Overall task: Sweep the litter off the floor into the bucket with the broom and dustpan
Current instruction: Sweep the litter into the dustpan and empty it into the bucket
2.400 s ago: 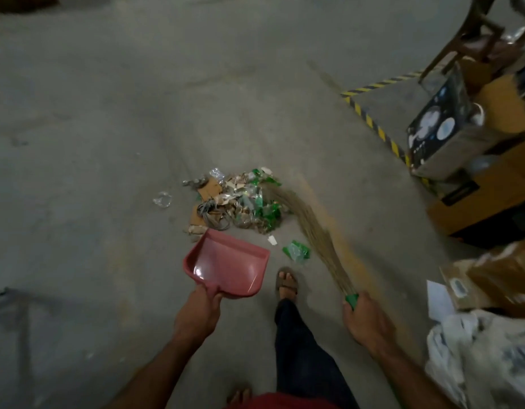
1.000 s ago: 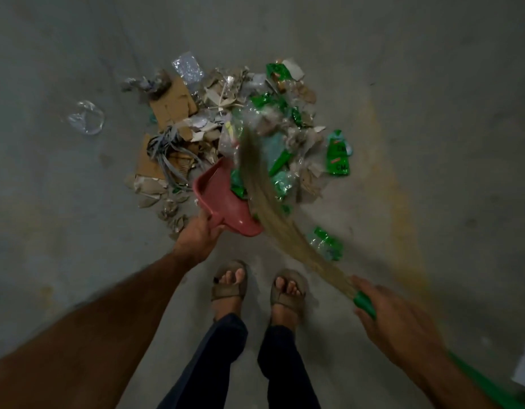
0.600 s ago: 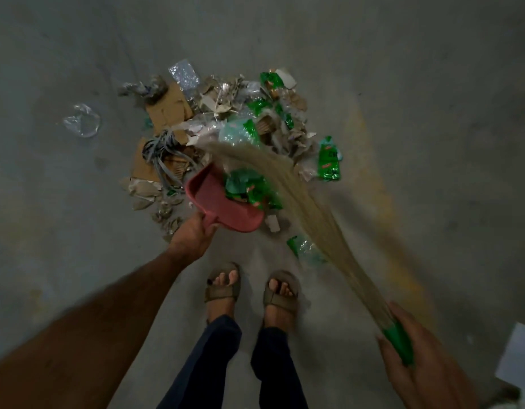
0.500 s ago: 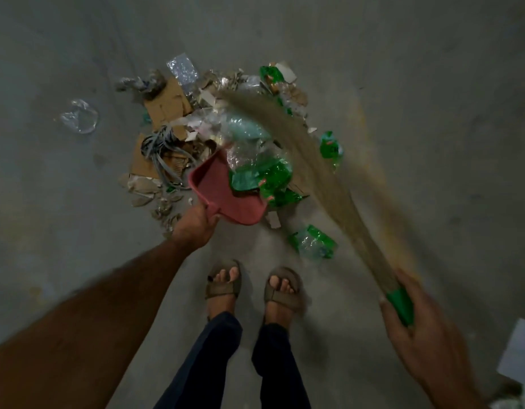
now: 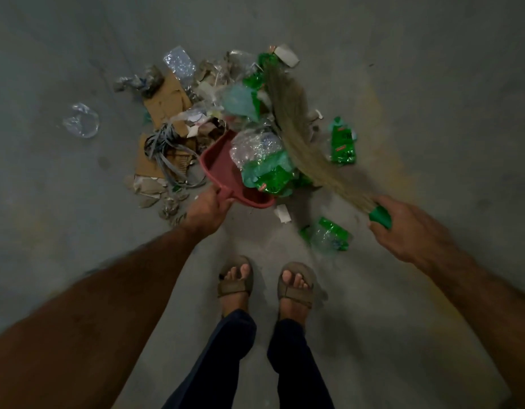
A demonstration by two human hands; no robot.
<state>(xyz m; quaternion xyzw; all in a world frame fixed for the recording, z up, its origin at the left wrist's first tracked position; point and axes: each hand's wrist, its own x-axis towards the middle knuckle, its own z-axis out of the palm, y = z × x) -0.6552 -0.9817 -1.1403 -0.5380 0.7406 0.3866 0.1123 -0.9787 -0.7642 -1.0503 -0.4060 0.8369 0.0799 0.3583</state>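
Note:
A pile of litter [image 5: 196, 113] lies on the grey floor: cardboard, grey straps, clear plastic and green wrappers. My left hand [image 5: 205, 212] grips the handle of a red dustpan [image 5: 222, 172], tilted with its mouth against the pile; green and clear wrappers [image 5: 267, 169] lie in it. My right hand [image 5: 402, 228] holds the green grip of a straw broom [image 5: 296, 131], whose bristles reach across the right side of the pile. No bucket is in view.
Stray pieces lie apart: a clear plastic scrap [image 5: 81, 121] at the left, a green wrapper [image 5: 342, 141] at the right, a green-and-clear wrapper [image 5: 327, 236] and a white scrap [image 5: 281, 214] near my sandalled feet [image 5: 267, 281]. Bare concrete surrounds the pile.
The broom swung from the pile's left side to its right side and my right hand moved up. More green and clear wrappers now lie in the dustpan. The dustpan barely moved.

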